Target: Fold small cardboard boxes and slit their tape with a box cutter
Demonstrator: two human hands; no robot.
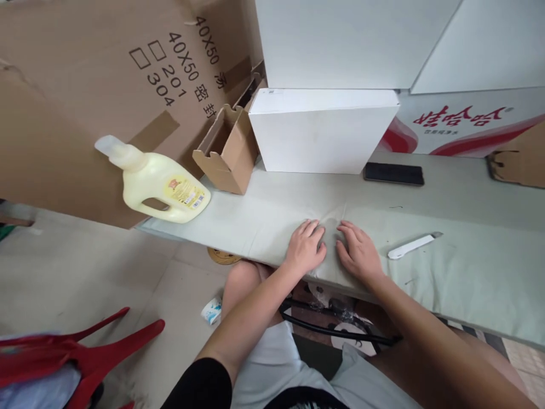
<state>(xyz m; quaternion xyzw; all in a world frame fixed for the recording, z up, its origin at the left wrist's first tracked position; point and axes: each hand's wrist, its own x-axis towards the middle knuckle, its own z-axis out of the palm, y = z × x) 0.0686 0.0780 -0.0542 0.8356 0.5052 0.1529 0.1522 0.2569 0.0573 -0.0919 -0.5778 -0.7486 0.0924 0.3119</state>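
Note:
My left hand (pixel 305 246) rests on the pale green cloth (pixel 272 196) that covers the table, fingers loosely spread and holding nothing. A short gap to its right, my right hand (pixel 358 251) lies on the same cloth, also with nothing in it and its thumb apart from the fingers. To the right of that hand is a white utility knife (pixel 412 246), its blade end pointing right. Beyond both hands a white box (pixel 321 139) stands on its long side. A dark phone (pixel 394 174) lies flat at the box's right end.
A pale yellow jug-shaped bottle (pixel 166 187) stands at the table's left end beside a small open cardboard box (pixel 230 150). A large printed carton (pixel 106 102) rises behind them. White and red cartons (pixel 468 128) line the back. A red chair (pixel 97 352) is on the floor at left.

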